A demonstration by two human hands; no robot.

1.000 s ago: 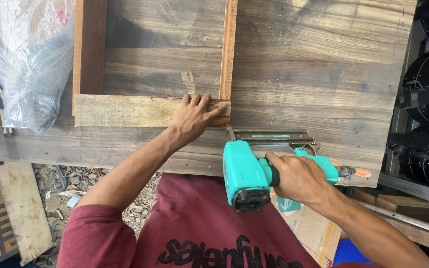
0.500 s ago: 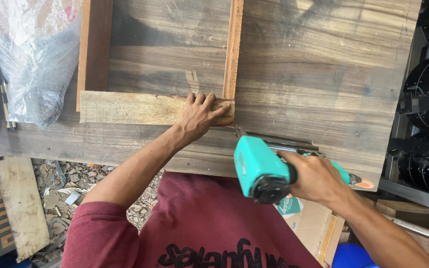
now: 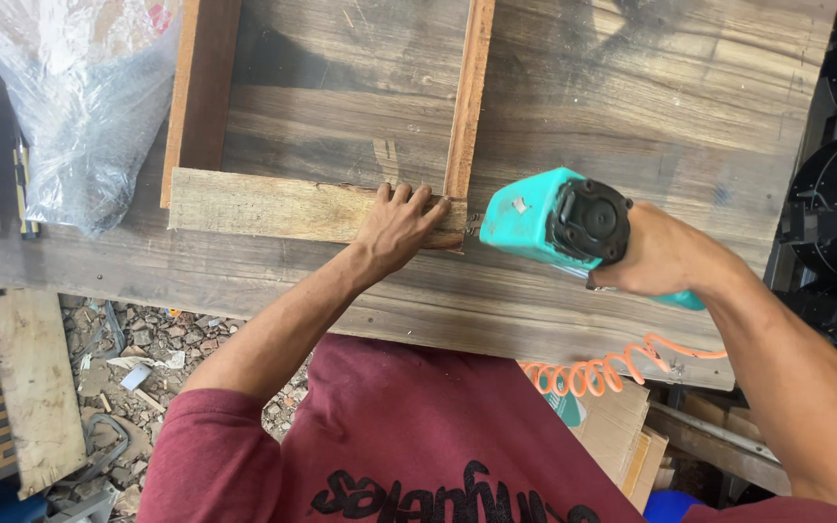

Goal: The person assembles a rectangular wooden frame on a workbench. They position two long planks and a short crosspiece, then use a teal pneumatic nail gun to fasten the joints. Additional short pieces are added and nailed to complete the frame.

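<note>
My left hand (image 3: pixel 397 225) lies flat on the frame (image 3: pixel 273 205) at its corner, fingers (image 3: pixel 409 194) straight and close together, pressing it to the bench (image 3: pixel 632 107). My right hand (image 3: pixel 666 257) is wrapped around the teal nailer (image 3: pixel 540 215), muzzle at that corner.

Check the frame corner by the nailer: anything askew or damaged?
Nothing stands out. The left hand presses the pale cross board flat where it meets the upright strip. The right hand holds the teal nail gun at that corner. The joint itself is hidden.
</note>
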